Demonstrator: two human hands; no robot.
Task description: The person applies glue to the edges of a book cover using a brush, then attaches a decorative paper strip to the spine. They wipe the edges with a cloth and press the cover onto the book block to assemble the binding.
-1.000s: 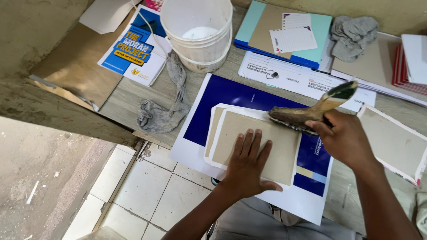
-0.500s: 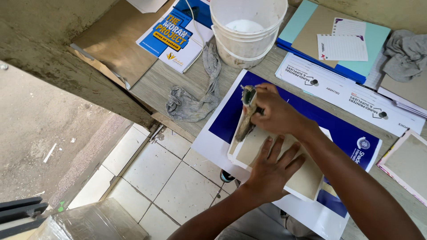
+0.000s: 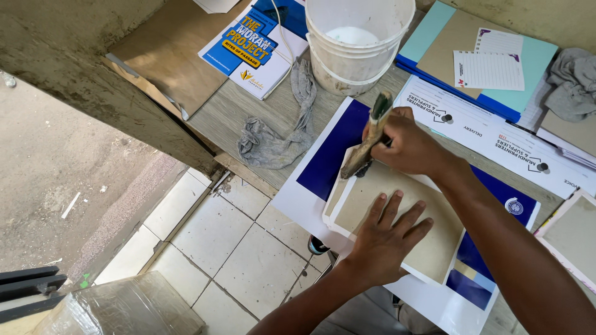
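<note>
The right hand (image 3: 406, 146) is clenched around the handle of a worn brush (image 3: 366, 138), whose bristles rest on the upper left edge of a tan board (image 3: 428, 217). The left hand (image 3: 386, 239) lies flat and released on that board, fingers spread, pinning it to a blue and white sheet (image 3: 323, 167) on the desk (image 3: 248, 111). A white bucket (image 3: 357, 43) stands just beyond the brush, with a grey rag (image 3: 276, 133) beside the sheet and a blue booklet (image 3: 251, 46) farther left.
</note>
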